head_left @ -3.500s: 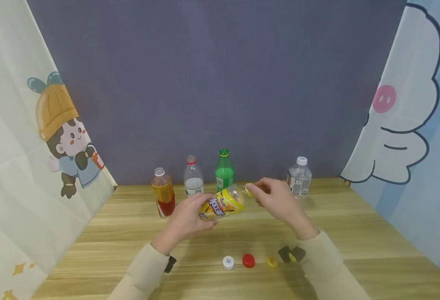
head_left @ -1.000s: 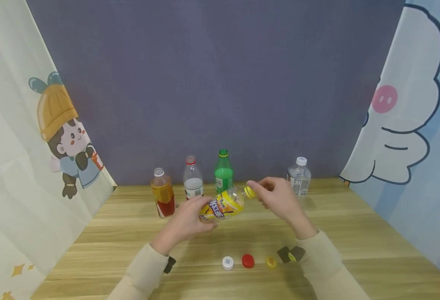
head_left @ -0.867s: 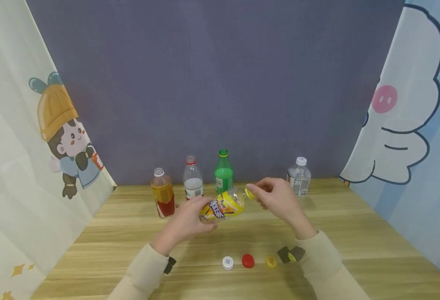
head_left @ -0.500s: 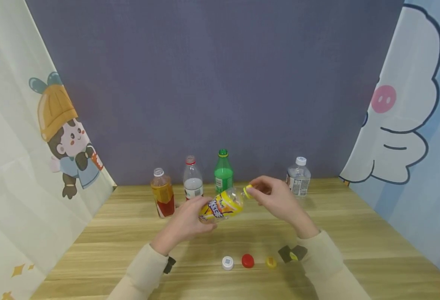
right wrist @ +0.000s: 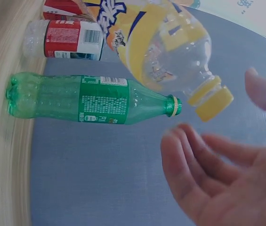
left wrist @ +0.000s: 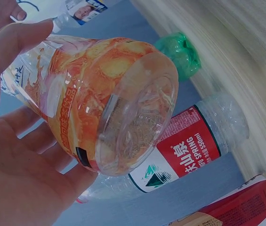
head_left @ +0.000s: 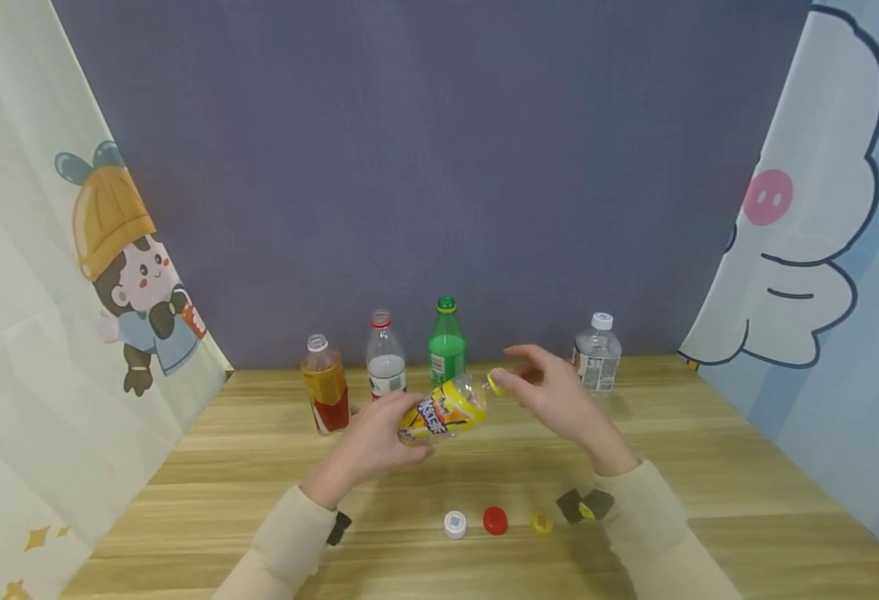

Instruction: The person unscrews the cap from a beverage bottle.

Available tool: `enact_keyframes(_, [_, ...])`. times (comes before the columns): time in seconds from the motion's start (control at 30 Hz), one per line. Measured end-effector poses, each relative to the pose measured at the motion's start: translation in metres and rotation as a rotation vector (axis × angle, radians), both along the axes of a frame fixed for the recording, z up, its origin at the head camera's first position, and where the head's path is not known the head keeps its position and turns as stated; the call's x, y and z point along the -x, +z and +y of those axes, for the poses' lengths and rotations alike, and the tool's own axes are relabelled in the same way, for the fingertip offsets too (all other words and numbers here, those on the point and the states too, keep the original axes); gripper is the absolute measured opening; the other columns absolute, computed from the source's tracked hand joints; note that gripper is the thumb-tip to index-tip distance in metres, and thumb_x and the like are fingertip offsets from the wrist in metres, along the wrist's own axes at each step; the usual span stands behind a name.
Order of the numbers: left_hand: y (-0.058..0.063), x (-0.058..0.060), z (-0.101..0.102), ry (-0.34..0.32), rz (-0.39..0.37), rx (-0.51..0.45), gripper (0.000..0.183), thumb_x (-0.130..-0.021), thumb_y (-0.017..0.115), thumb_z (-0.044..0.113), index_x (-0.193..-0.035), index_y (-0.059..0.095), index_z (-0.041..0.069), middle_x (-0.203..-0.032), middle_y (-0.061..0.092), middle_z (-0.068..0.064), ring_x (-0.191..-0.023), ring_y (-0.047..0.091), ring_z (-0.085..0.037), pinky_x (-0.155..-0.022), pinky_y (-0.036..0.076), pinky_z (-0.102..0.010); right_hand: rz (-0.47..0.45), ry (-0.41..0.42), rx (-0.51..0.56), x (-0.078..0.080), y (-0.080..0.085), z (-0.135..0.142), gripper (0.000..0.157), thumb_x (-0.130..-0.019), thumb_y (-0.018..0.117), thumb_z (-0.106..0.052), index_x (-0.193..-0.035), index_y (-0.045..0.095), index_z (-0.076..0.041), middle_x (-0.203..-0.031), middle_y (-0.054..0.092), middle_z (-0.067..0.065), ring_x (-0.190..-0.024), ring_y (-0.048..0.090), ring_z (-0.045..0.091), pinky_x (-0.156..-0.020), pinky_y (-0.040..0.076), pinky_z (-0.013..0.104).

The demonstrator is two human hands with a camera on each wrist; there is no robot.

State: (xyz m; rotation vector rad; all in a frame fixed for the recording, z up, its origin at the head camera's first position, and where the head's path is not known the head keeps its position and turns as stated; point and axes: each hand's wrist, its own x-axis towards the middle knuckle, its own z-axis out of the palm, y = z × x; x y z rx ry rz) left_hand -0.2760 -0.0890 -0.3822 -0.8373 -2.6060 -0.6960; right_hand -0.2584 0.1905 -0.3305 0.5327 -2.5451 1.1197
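My left hand (head_left: 372,437) grips a clear plastic drink bottle (head_left: 442,412) with a yellow and orange label. The bottle is held above the table, tilted with its neck to the right. In the left wrist view the bottle's base faces the camera, and the thumb and fingers wrap its sides. A yellow cap (right wrist: 215,104) sits on the neck, with a yellow ring below it. Around that cap my right hand (right wrist: 227,174) is spread, thumb on one side and bent fingers on the other. The right wrist view shows gaps between the digits and the cap.
Behind stand an amber-and-red bottle (head_left: 326,387), a clear bottle with a red neck ring (head_left: 387,358) and a green bottle (head_left: 447,346), all uncapped. A white-capped clear bottle (head_left: 598,354) stands right. White (head_left: 455,524), red (head_left: 495,521) and yellow (head_left: 541,523) caps lie in front.
The right hand's fingers have loosened from the yellow cap, and the index finger has lifted away from it. Over these seconds the right hand shifted around the cap; the left hand and bottle stayed put.
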Motion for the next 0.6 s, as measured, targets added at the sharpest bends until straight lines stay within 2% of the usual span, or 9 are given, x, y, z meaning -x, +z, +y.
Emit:
enact_keyframes(0.13, [-0.0005,0.0005,0.0005,-0.009,0.001,0.009,0.062,-0.075,0.088,0.030,-0.130,0.064,0.012,-0.117,0.067,-0.002,-0.097,0.062,-0.017,-0.083,0.053,-0.040,-0.046,-0.065,0.007,0.0001,0.0011,-0.0026,0.055,-0.097,0.063,-0.052,-0.119,0.067,-0.001,-0.091,0.069,0.007,-0.076,0.063,0.017,-0.066,0.054,0.033])
enact_keyframes(0.23, [-0.0006,0.0007,0.0004,-0.016,0.007,0.008,0.062,-0.075,0.088,0.029,-0.130,0.064,0.012,-0.118,0.067,-0.002,-0.098,0.062,-0.017,-0.083,0.053,-0.040,-0.080,-0.064,0.024,-0.0008,0.0014,-0.0040,0.049,-0.096,0.065,-0.050,-0.110,0.071,-0.003,-0.084,0.069,0.005,-0.071,0.064,0.017,-0.064,0.055,0.033])
enact_keyframes(0.33, [-0.0003,0.0008,0.0002,-0.023,0.010,0.003,0.062,-0.075,0.088,0.029,-0.130,0.064,0.011,-0.119,0.067,-0.003,-0.099,0.062,-0.017,-0.083,0.053,-0.040,-0.070,-0.050,0.030,-0.0018,0.0020,-0.0039,0.044,-0.096,0.067,-0.045,-0.108,0.071,-0.003,-0.082,0.068,0.003,-0.070,0.063,0.017,-0.063,0.054,0.033])
enact_keyframes(0.6, [-0.0003,0.0008,-0.0004,-0.027,-0.005,-0.007,0.062,-0.075,0.087,0.029,-0.130,0.064,0.012,-0.118,0.067,-0.003,-0.099,0.062,-0.017,-0.083,0.052,-0.040,-0.037,0.005,0.043,-0.0018,0.0010,-0.0023,0.033,-0.097,0.069,-0.034,-0.112,0.070,-0.004,-0.092,0.069,0.005,-0.077,0.064,0.019,-0.066,0.056,0.033])
